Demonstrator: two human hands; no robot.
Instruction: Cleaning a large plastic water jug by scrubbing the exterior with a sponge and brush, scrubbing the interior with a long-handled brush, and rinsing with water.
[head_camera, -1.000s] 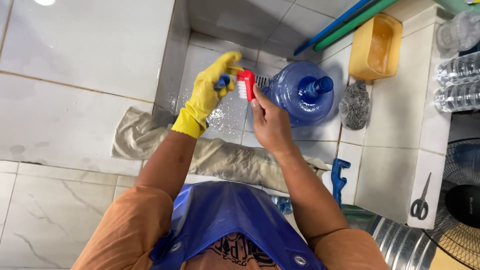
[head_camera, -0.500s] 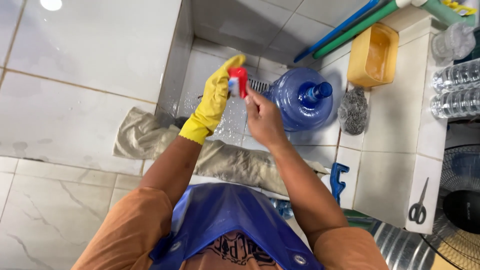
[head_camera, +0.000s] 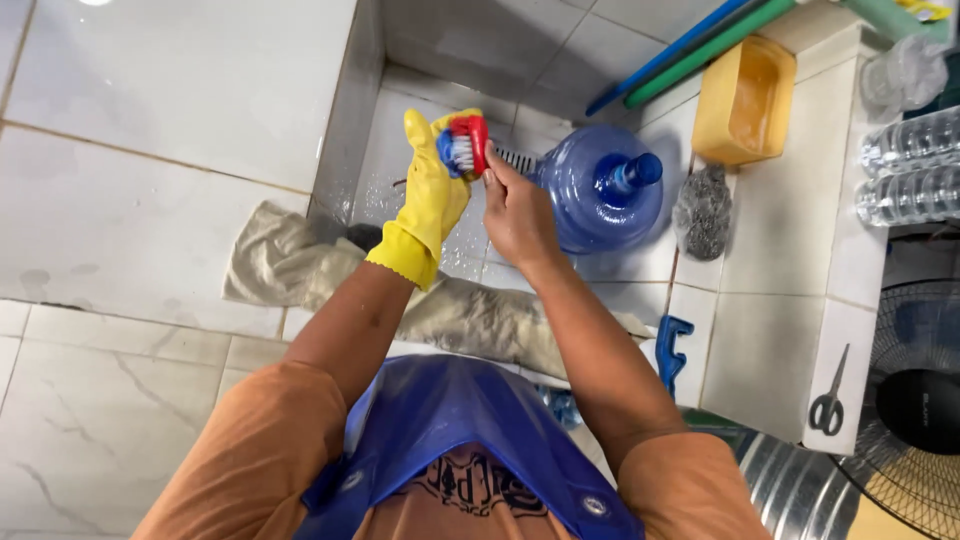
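- left hand (head_camera: 432, 195), yellow-gloved, fingers curled shut round red-and-blue brush (head_camera: 465, 146), bristles turned toward wearer for reach
- right hand (head_camera: 517, 215) bare, fingertips pinched at bristles; blue water jug (head_camera: 598, 190) lies at 3 o'clock, near

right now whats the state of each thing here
left hand: yellow-gloved, grip shut on brush
brush: red and blue, bristles showing
right hand: bare, fingertips at brush
jug: blue, on its side, uncapped
tub: yellow, empty
scissors: closed, flat on ledge
cloth: crumpled on floor
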